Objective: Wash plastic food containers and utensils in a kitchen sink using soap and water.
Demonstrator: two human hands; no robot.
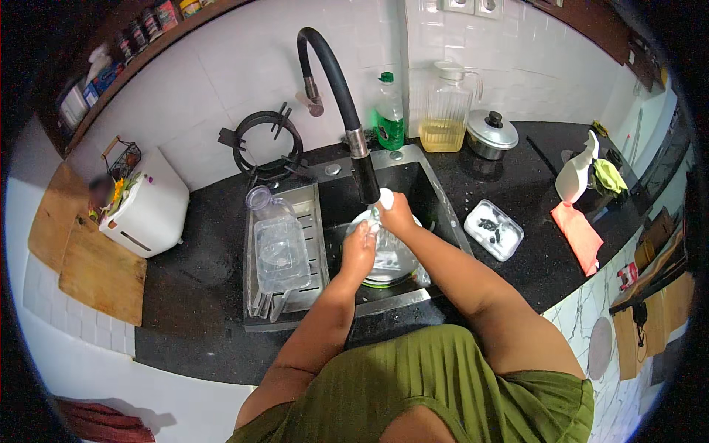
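My right hand grips a small white item right under the spout of the black tap. Close against it, my left hand has its fingers on the same wet item. Fingers and running water cover most of it, so its exact kind cannot be told. Below my hands, a stack of white plates with a green rim near the bottom lies in the black sink basin. My forearms hide part of the stack and the basin.
Left of the basin, a clear plastic container, a clear jug and cutlery lie on the drainboard. Behind stand green dish soap, a glass pitcher and a lidded pot. A soapy tray sits to the right.
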